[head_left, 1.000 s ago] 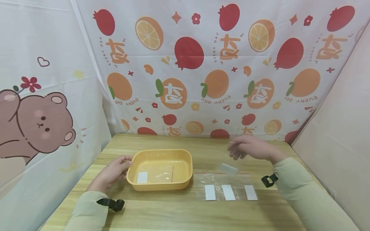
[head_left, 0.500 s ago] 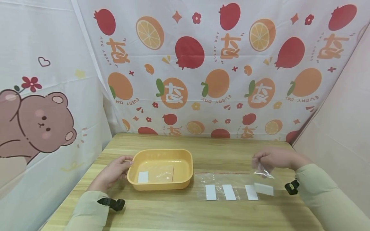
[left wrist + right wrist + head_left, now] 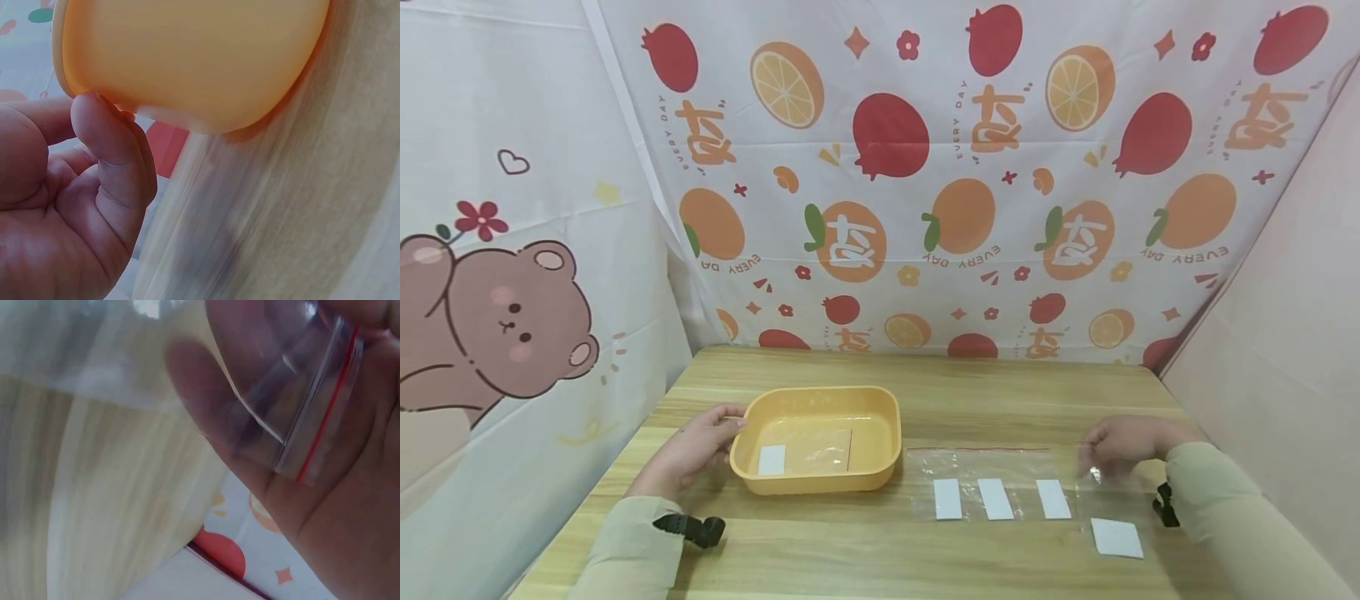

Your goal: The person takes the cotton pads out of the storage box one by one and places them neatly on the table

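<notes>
My left hand (image 3: pixel 700 443) pinches the left rim of a yellow plastic tray (image 3: pixel 820 483), thumb on one side and fingers on the other in the left wrist view. Inside the tray lies a clear zip bag (image 3: pixel 823 450) with a white card (image 3: pixel 771 460) at its left end. My right hand (image 3: pixel 1131 442), at the table's right, pinches another clear zip bag (image 3: pixel 319 425) by its red-striped end. That bag hangs toward the near side, a white card (image 3: pixel 1117 538) at its lower end. Its card lies close over the table in the head view.
Between the tray and my right hand, several clear zip bags (image 3: pixel 962 462) lie in a row, overlapping, each with a white card (image 3: pixel 995 498). Beneath everything is a wood-grain table (image 3: pixel 820 550). Printed cloth (image 3: pixel 887 217) rises behind it, with cloth walls on both sides.
My right hand has moved right and toward the near side with the zip bag, from behind the row to its right end, and lower. The left hand and tray have not moved.
</notes>
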`<state>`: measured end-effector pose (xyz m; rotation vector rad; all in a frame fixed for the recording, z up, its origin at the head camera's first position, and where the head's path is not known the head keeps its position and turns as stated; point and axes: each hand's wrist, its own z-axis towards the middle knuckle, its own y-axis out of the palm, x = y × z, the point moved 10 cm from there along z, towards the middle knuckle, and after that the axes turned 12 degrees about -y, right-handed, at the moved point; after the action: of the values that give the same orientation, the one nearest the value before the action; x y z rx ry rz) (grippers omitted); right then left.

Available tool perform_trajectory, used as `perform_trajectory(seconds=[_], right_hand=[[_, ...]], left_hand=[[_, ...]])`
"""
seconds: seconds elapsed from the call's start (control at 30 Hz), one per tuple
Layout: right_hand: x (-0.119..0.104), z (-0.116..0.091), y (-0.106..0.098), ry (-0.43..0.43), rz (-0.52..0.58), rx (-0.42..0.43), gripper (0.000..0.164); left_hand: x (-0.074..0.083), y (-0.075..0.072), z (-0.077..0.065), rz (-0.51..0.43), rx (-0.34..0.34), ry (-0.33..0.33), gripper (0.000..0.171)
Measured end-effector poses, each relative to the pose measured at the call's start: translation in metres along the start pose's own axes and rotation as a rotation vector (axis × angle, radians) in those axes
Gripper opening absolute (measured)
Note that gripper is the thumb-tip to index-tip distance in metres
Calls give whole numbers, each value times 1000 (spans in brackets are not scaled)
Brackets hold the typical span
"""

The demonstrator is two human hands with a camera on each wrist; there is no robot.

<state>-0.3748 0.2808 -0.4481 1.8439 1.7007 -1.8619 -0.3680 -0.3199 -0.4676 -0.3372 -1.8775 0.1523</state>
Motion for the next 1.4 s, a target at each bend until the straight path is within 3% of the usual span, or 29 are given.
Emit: perform_trajectory(seconds=[0.27,0.53,0.7,1.03,1.4], right_hand=[[-6,19,4,-117,-240,82,17],[11,29,-1,-32,-377,198,18],[15,29,-9,-35,-455,270,19],[14,28,-11,-56,-504,294,17],[25,27,-13,15,-534,341,16]], left_hand=[[0,0,-1,1,8,-8,48],[-2,-1,1,-10,5,-15,47],[-4,-2,3,-6,7,-18,47],[-3,-1,2,-7,4,-10,47],[-3,-1,1,6,15,-28,46]])
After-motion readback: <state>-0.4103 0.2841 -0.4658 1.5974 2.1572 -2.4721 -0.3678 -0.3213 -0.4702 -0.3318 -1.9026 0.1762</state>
